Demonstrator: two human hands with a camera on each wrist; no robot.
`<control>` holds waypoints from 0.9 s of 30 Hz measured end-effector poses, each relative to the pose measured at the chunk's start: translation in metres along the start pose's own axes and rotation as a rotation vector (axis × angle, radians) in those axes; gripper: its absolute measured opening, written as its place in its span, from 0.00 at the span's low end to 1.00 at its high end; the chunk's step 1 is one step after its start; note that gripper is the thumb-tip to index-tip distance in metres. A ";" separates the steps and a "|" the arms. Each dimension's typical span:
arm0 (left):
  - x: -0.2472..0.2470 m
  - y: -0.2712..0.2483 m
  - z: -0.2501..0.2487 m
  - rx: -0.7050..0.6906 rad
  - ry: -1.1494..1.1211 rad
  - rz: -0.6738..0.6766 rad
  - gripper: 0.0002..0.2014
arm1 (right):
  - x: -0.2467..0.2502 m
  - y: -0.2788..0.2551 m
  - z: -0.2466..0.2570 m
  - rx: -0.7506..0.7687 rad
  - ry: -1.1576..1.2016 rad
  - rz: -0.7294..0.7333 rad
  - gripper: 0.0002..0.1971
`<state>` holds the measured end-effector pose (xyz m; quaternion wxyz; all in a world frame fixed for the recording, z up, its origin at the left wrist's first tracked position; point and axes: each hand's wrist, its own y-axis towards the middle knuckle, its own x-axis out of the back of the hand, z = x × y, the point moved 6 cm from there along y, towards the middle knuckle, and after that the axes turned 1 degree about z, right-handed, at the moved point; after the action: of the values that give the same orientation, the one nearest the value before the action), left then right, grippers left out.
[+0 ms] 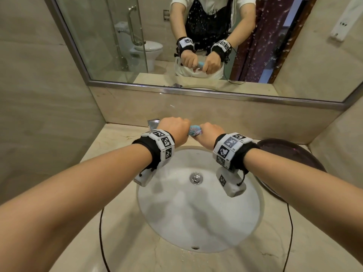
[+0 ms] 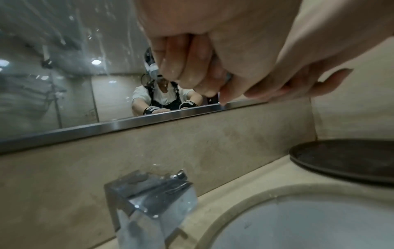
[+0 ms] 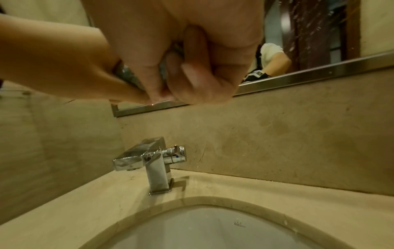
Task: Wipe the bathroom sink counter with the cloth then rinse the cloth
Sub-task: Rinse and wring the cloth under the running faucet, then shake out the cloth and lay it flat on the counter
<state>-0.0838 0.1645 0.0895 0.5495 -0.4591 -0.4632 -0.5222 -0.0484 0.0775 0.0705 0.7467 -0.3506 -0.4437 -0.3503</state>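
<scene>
Both fists close tight on the blue cloth (image 1: 195,130): left hand (image 1: 174,128) and right hand (image 1: 210,132) each take an end, above the far rim of the sink (image 1: 196,222). Wring it by twisting opposite ways, over the bowl. The tap (image 3: 149,161) stands just below; a dark tray (image 2: 345,160) sits right on the desk (image 1: 125,252).

head camera is looking down over the sink (image 1: 196,213); both wrist cameras are looking up from close below, sharing the faucet (image 3: 149,161) toward 12 o'clock.
</scene>
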 end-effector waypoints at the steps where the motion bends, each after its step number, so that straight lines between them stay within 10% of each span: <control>1: -0.001 -0.001 0.000 -0.012 0.026 0.007 0.11 | -0.002 0.000 0.000 0.003 -0.019 0.000 0.16; 17: -0.001 -0.025 0.030 -0.135 -0.502 -0.090 0.22 | 0.005 0.016 0.007 0.033 -0.007 -0.045 0.21; 27: -0.003 -0.063 0.112 0.188 -0.876 -0.251 0.13 | -0.014 0.016 0.093 0.341 0.154 0.088 0.27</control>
<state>-0.1500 0.2732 0.1044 0.2739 -0.5249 -0.7489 -0.2976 -0.0792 0.1667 0.0877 0.8417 -0.2102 -0.4224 -0.2628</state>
